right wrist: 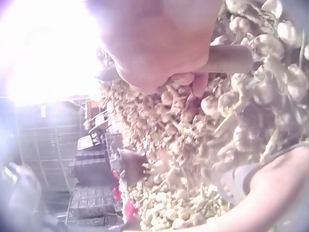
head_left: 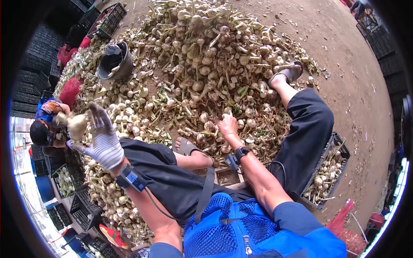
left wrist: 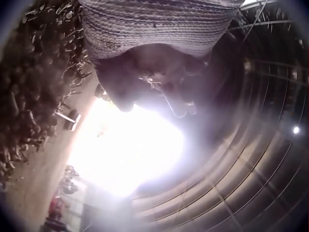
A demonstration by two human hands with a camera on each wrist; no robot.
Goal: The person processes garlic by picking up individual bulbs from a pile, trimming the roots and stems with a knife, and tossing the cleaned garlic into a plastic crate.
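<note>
My left hand (head_left: 102, 139), in a striped knit glove with dirty fingertips, is raised at the left with fingers spread and extended. Pale, blurred garlic (head_left: 77, 125) appears just off these fingers, between thumb and fingertips in the head view. In the left wrist view the glove (left wrist: 159, 29) is plain, but its fingers are dark against glare. My bare right hand (head_left: 228, 127) is low over the near side of the big garlic heap (head_left: 202, 56). Its fingers curl round a tool's smooth, round handle (right wrist: 231, 59), seen in the right wrist view; the working end is mostly hidden.
A dark bucket (head_left: 116, 64) stands among the garlic at upper left. Beside my right leg is a black crate (head_left: 325, 172) of garlic. Another person (head_left: 49, 116) crouches at the left, near stacked crates (head_left: 30, 81) and red net bags (head_left: 71, 92). My sandaled feet flank the heap's near edge.
</note>
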